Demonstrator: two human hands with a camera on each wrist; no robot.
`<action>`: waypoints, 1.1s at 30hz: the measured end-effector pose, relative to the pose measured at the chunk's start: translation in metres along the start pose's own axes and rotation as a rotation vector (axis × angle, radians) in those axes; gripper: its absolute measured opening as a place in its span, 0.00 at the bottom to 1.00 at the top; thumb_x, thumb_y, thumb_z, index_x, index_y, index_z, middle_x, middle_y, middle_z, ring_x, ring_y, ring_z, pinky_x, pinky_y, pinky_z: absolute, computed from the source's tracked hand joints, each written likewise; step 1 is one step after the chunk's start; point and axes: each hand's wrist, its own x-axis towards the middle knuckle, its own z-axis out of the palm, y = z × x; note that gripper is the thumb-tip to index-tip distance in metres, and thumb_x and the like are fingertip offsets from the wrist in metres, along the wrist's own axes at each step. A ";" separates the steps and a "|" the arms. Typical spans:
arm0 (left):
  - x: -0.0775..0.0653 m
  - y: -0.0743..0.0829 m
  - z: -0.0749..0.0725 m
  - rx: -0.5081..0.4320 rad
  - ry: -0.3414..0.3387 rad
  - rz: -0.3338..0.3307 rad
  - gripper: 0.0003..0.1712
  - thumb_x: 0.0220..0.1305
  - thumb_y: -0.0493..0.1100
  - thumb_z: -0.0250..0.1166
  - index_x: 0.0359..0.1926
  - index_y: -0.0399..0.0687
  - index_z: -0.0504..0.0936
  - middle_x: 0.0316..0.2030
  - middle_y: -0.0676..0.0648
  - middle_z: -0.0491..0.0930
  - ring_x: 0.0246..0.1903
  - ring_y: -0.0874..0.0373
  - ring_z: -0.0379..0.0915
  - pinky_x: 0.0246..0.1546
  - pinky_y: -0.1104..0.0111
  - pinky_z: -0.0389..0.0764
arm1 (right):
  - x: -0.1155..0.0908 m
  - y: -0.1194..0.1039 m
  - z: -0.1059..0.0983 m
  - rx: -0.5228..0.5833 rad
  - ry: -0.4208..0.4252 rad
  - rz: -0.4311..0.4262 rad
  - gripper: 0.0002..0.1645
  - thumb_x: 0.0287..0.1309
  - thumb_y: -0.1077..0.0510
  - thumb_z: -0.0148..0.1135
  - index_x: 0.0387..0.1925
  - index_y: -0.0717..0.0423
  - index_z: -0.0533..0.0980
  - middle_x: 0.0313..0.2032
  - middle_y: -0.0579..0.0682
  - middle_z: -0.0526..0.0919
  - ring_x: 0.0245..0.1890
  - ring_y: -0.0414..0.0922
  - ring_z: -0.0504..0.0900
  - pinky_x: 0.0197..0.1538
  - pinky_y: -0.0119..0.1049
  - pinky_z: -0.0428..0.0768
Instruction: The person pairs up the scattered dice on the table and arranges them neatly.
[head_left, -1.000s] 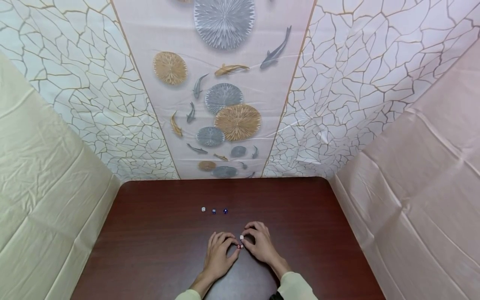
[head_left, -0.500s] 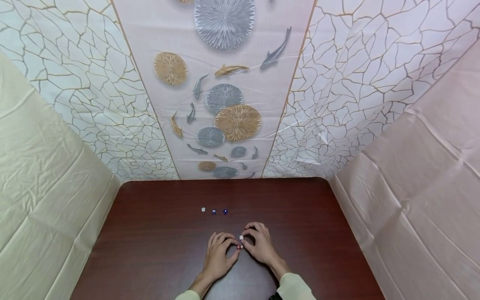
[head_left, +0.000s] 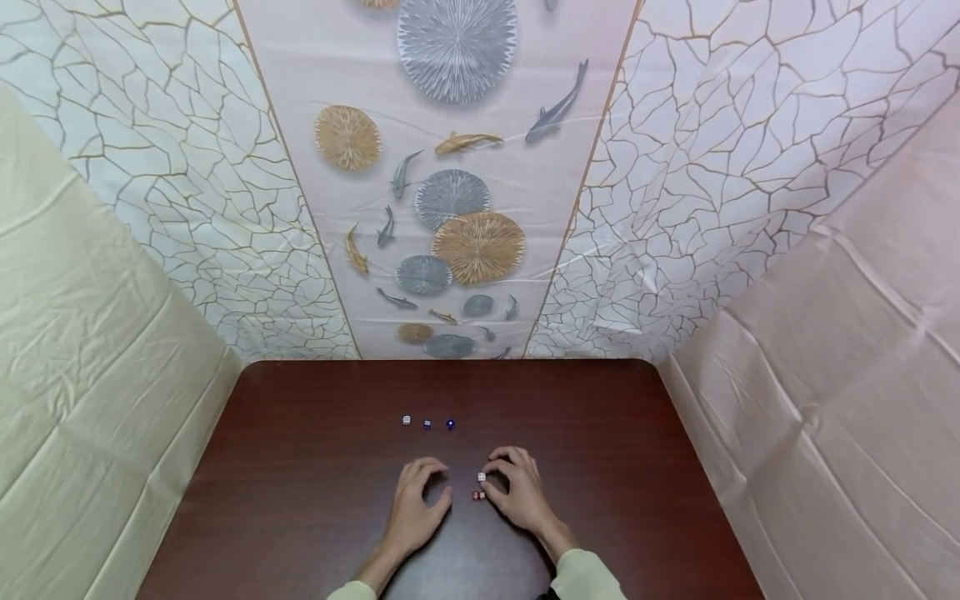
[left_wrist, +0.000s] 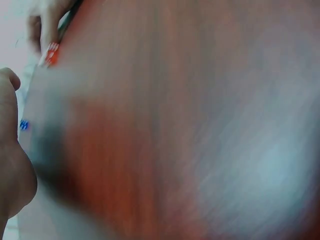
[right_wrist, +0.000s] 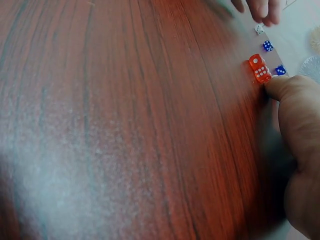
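Observation:
My left hand [head_left: 412, 508] has its thumb and index finger spread apart and holds nothing, to the left of the small dice at mid table. My right hand [head_left: 519, 492] pinches a white die [head_left: 482, 477] between thumb and index fingertips in the head view. Two red dice [head_left: 478, 496] sit side by side just in front of that white die. In the right wrist view the thumb [right_wrist: 277, 88] touches or nearly touches the red dice [right_wrist: 259, 68], with white edges showing behind them. How the white die is supported cannot be told.
Behind the hands, a white die [head_left: 407, 420] and two blue dice, one in the middle [head_left: 427, 424] and one at the right [head_left: 451, 424], stand in a spaced row on the brown table [head_left: 585, 408]. Patterned cloth [head_left: 477, 246] hangs along the table's far edge.
My left hand has let go of the red dice and drawn away to the left, its thumb and fingers parted. The right hand and the dice have hardly moved.

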 end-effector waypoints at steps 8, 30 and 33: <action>0.022 -0.023 -0.027 0.033 0.061 -0.064 0.20 0.61 0.29 0.80 0.54 0.39 0.90 0.55 0.43 0.89 0.55 0.47 0.82 0.55 0.56 0.83 | -0.001 -0.003 -0.001 0.003 0.012 -0.007 0.10 0.65 0.58 0.82 0.46 0.50 0.90 0.58 0.57 0.87 0.64 0.60 0.79 0.69 0.65 0.70; 0.067 -0.079 -0.046 0.172 -0.066 -0.231 0.22 0.68 0.35 0.79 0.61 0.38 0.88 0.59 0.33 0.87 0.59 0.32 0.83 0.64 0.35 0.82 | -0.002 -0.004 -0.001 -0.023 0.043 -0.025 0.10 0.62 0.60 0.83 0.44 0.51 0.90 0.56 0.57 0.87 0.63 0.59 0.80 0.68 0.64 0.71; 0.073 -0.080 -0.046 0.190 -0.101 -0.240 0.21 0.70 0.36 0.78 0.62 0.39 0.88 0.60 0.34 0.87 0.61 0.32 0.82 0.67 0.33 0.80 | -0.001 -0.005 -0.003 -0.011 0.016 -0.003 0.10 0.64 0.59 0.83 0.46 0.50 0.91 0.58 0.56 0.87 0.64 0.59 0.79 0.69 0.64 0.71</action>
